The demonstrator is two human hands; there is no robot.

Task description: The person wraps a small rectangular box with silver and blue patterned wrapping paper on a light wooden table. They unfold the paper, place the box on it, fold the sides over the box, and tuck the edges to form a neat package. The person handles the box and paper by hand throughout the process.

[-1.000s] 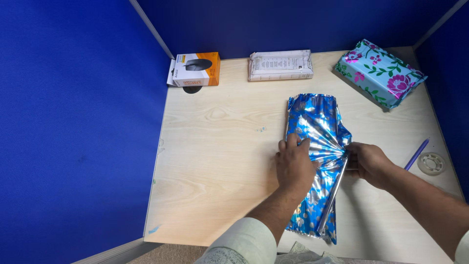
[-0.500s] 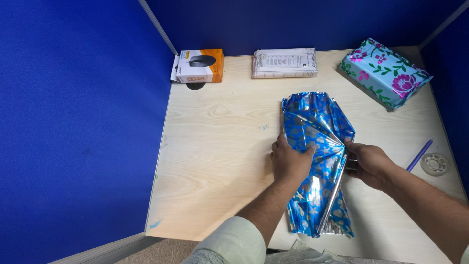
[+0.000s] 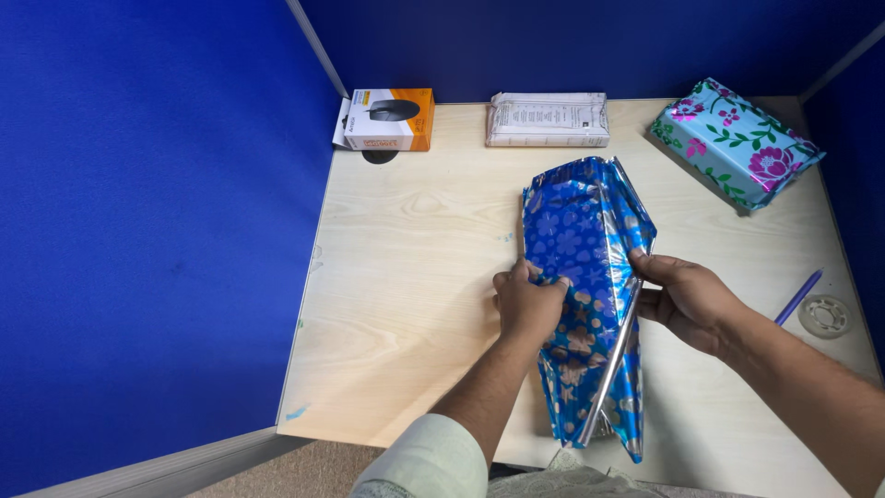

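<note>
A parcel in shiny blue foil paper with a flower print lies lengthwise on the pale wooden desk. My left hand grips the paper's left edge near the middle, fingers curled over it. Over on the paper's other side, my right hand pinches the right flap and lifts it, so the silver underside shows along a fold running down toward me. The loose near end of the paper hangs by the desk's front edge.
At the back stand an orange and white box picturing a computer mouse, a white printed packet, and a gift wrapped in light blue floral paper. A purple pen and a tape roll lie right. Blue partition walls enclose the desk.
Both hands have pulled the foil paper up and inward around the parcel; the right flap is raised higher and the paper's far end now stands up off the desk.
</note>
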